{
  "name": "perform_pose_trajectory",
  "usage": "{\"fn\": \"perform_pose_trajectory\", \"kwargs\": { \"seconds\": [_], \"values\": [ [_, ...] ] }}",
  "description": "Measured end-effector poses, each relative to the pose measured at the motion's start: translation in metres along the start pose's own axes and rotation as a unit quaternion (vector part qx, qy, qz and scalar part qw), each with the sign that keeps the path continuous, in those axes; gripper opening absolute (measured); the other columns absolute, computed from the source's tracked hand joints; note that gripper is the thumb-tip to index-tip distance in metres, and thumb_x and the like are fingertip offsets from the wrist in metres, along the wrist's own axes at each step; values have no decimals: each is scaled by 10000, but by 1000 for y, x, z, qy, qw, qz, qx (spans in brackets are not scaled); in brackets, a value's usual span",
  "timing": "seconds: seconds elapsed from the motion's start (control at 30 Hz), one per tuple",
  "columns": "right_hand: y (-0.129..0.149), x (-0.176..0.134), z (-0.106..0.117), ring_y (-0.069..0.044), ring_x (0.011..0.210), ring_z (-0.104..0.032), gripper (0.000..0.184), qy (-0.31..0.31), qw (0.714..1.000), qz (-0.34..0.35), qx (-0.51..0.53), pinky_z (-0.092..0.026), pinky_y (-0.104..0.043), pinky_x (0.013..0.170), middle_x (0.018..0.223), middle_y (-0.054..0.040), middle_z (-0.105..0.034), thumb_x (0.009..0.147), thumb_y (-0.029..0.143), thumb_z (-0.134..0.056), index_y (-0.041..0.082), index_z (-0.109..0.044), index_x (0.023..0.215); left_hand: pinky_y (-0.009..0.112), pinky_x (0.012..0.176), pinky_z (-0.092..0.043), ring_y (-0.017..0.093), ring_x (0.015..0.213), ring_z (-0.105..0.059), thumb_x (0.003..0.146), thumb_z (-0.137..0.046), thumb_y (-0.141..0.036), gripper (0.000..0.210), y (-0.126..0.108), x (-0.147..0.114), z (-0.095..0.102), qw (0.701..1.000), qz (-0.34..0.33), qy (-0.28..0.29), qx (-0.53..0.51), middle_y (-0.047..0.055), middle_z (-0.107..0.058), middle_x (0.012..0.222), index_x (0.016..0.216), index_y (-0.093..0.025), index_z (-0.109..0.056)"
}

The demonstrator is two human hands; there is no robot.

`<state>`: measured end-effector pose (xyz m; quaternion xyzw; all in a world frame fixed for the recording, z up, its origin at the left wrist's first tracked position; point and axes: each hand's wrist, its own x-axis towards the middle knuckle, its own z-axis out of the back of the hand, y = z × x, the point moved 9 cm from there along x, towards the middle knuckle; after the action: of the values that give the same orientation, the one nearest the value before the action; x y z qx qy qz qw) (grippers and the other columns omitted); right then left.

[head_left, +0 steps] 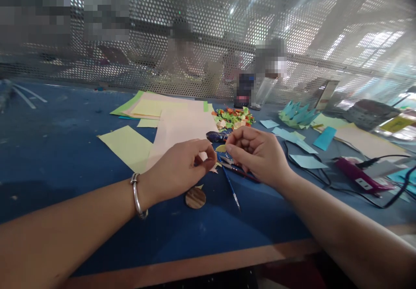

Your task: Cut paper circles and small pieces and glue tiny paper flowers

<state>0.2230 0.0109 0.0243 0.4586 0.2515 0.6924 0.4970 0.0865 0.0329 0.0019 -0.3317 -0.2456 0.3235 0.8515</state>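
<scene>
Above the blue table, my left hand (186, 163) is closed, its thumb and fingertips curled together; anything in the pinch is too small to make out. Facing it, my right hand (260, 152) has thumb and forefinger closed on a small yellow paper piece (221, 148). Beneath and between the hands lie a thin blue paintbrush (230, 183), scissors (232, 166) partly covered by the right fingers, and a dark, shiny object (216, 137). A round wooden disc (195, 198) rests below my left hand.
Pink, yellow and green paper sheets (178, 124) lie behind my left hand. Behind the right hand is a heap of colourful paper scraps (235, 118). Blue paper pieces (307, 161), a blue-green paper crown shape (297, 115) and a purple power strip (362, 176) with black cables occupy the right side.
</scene>
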Motion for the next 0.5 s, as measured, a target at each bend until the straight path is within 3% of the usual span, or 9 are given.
{"fn": "perform_pose_trajectory", "kwargs": {
  "seconds": [0.2, 0.4, 0.5],
  "values": [
    [2, -1, 0, -50, 457, -470, 62, -2, 999, 33, -38, -355, -191, 441, 617, 42, -575, 877, 203, -643, 165, -623, 833, 289, 685, -500, 161, 768, -644, 874, -675, -318, 132, 3, 1, 9, 990, 1, -63, -125, 33, -716, 893, 896, -191, -648],
    [3, -2, -2, -53, 453, -476, 66, -1, 999, 35, -37, -361, -196, 440, 607, 47, -559, 875, 204, -647, 166, -614, 833, 349, 794, -541, 192, 885, -680, 817, -750, -271, 160, 12, 4, 1, 952, 23, -62, -299, 80, -735, 1002, 854, -173, -630],
    [5, -2, -4, -48, 437, -485, 76, 6, 999, 34, -24, -373, -190, 430, 614, 47, -565, 879, 205, -645, 166, -605, 828, 368, 822, -541, 200, 921, -681, 808, -755, -235, 153, 14, 4, 0, 941, 23, -76, -329, 74, -732, 1007, 828, -174, -616]
  ]
}}
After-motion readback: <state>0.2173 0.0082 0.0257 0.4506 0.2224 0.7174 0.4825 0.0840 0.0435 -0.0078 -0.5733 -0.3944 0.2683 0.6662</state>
